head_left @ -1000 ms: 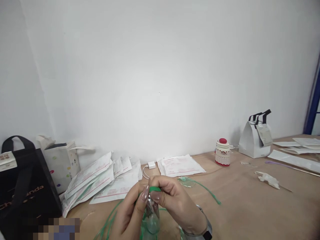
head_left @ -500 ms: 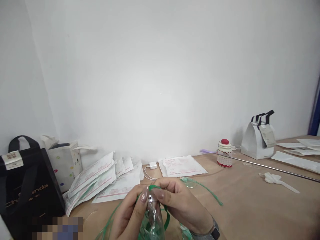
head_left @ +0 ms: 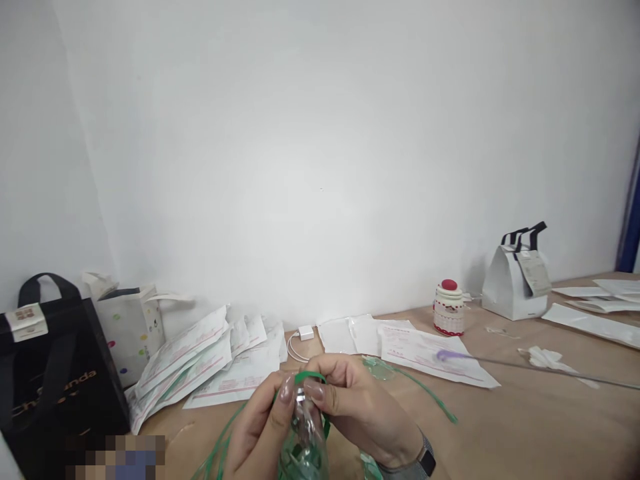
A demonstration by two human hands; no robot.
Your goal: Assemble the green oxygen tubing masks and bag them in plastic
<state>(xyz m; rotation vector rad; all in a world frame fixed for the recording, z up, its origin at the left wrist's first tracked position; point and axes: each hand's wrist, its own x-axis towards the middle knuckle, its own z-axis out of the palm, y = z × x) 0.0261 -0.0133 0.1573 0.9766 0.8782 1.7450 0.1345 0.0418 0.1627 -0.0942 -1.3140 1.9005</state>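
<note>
Low in the middle, a clear oxygen mask [head_left: 304, 450] with a metal nose clip sits between my hands. My left hand [head_left: 263, 421] pinches one side of its narrow top near the clip, thumb pressed against it. On the other side, my right hand [head_left: 364, 412] grips it the same way, with a watch on that wrist. A green elastic strap [head_left: 311, 377] loops over the top, between my fingertips. Green tubing [head_left: 217, 453] hangs beside my left hand. The mask's lower part runs out of view.
White packets [head_left: 185, 353] lie piled at left; flat ones [head_left: 430, 353] are fanned behind my right hand. A purple-tipped metal rod [head_left: 550, 371] reaches in from the right. Around stand a black bag [head_left: 60, 373], a cake-like jar [head_left: 449, 313] and a white bag [head_left: 507, 283].
The purple-tipped rod has moved nearer and right, and the flat packets behind my right hand have spread rightward. My hands keep hold of the mask, almost unmoved.
</note>
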